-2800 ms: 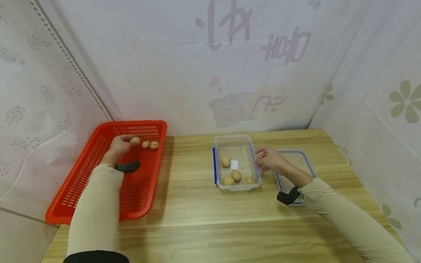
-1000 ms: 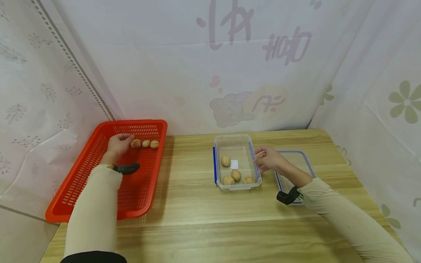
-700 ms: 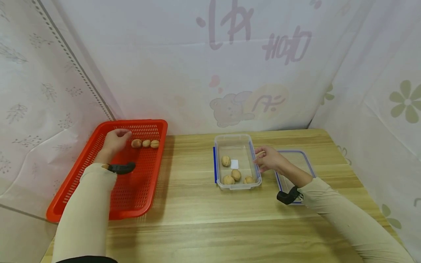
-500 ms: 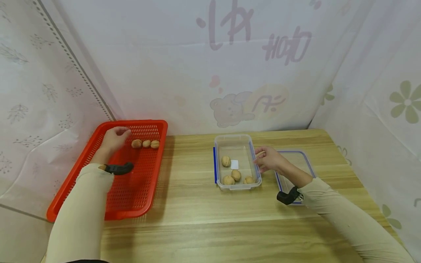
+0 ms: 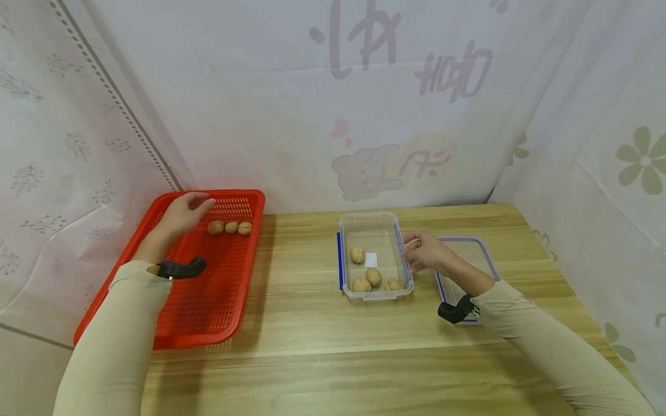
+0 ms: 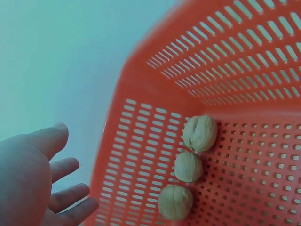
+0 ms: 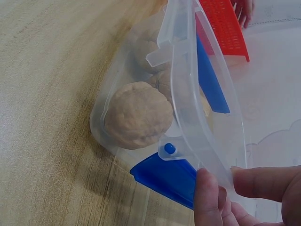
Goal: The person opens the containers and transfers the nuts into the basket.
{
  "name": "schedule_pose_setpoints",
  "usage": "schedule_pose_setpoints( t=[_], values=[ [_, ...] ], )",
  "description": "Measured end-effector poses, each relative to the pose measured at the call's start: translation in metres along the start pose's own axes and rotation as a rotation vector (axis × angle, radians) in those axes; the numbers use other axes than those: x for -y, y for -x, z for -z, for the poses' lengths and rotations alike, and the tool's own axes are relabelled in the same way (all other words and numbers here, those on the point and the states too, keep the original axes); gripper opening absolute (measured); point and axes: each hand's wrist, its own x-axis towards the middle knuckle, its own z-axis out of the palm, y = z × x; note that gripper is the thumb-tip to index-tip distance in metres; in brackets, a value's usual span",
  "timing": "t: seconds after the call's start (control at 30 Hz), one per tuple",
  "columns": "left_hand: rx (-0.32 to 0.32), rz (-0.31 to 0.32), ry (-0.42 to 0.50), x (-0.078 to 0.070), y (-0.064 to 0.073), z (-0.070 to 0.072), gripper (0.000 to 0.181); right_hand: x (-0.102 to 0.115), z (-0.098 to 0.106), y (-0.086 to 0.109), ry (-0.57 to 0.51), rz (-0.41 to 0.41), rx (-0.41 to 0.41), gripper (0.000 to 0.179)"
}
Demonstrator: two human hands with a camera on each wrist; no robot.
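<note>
Tan round walnuts sitting two o'clock in red plastic basket; left hand spread, best pinching singly; right hand pinching clear plastic box.

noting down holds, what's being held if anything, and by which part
The clear container, pinched at its side rim by the right grip; the left grip holds nothing.

– What's new with the left hand?
– It's now clear of the leftmost walnut, closer to the far rim of the basket, its sleeve farther left.
– And that walnut?
– Slightly nearer than at first.
</note>
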Motion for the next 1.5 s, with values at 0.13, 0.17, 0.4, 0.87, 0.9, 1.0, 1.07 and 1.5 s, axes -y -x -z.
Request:
schedule_pose_setpoints(
  t=[0.13, 0.17, 0.4, 0.87, 0.9, 1.0, 1.07, 1.5],
  values=[
    [0.028, -0.022, -0.037, -0.007, 0.002, 0.001, 0.074, -0.001, 0.0, -0.001, -0.006, 0.002, -0.001, 0.044],
    [0.038, -0.024, -0.051, -0.009, 0.002, 0.001, 0.075, -0.001, 0.0, -0.001, -0.008, 0.002, -0.001, 0.044],
    [0.115, -0.06, -0.135, -0.026, 0.004, -0.001, 0.079, -0.002, 0.0, -0.001, -0.007, 0.011, 0.001, 0.044],
    [0.136, -0.237, -0.195, -0.07, 0.009, -0.019, 0.067, -0.001, 0.0, -0.001, -0.008, 0.003, 0.001, 0.045],
    [0.14, -0.236, -0.207, -0.073, 0.009, -0.021, 0.068, -0.001, 0.0, -0.001, -0.007, 0.004, 0.001, 0.045],
    [0.147, -0.233, -0.236, -0.082, 0.011, -0.025, 0.068, -0.002, 0.0, -0.002, -0.005, 0.007, 0.002, 0.045],
    [0.15, -0.233, -0.237, -0.087, 0.012, -0.029, 0.068, -0.002, 0.0, -0.002, -0.005, 0.01, 0.004, 0.046],
    [0.159, -0.31, -0.315, -0.112, 0.013, -0.05, 0.063, 0.0, 0.0, 0.0, -0.007, 0.006, 0.0, 0.046]
  ],
)
